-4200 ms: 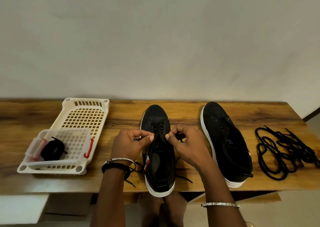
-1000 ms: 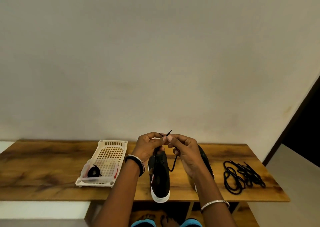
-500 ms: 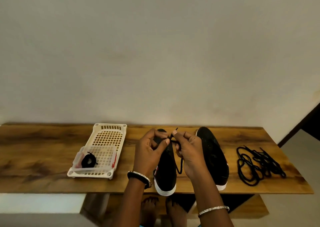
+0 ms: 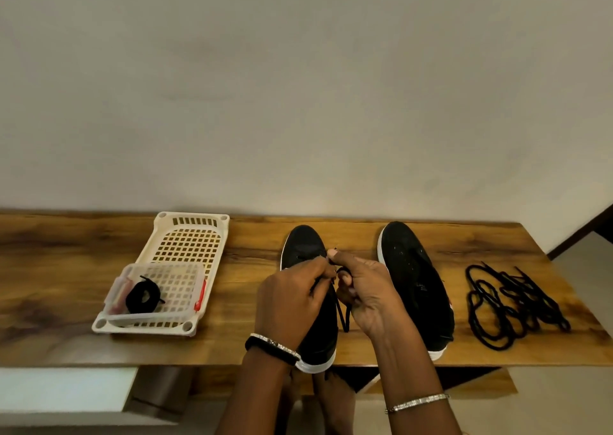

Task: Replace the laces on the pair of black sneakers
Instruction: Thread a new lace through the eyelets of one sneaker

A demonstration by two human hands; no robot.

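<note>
With left hand (image 4: pixel 292 302) and right hand (image 4: pixel 368 297) fingertips together, pinching a black lace (image 4: pixel 344 318) over the sneaker (image 4: pixel 303 245) beneath them. Just right of the right hand, second sneaker (image 4: pixel 414 278); farther right, loose laces (image 4: pixel 510 305); well left, basket (image 4: pixel 190 224) with coiled lace (image 4: pixel 143 297).

Left sneaker (image 4: pixel 303 245): mid-section and eyelets hidden under left hand (image 4: pixel 288 298) and right hand (image 4: pixel 368 295); lace (image 4: pixel 343 317): upper run lost inside the grip; table (image 4: pixel 66 268): left end cut off by picture edge; forearms (image 4: pixel 414 388): cut at near edge.
</note>
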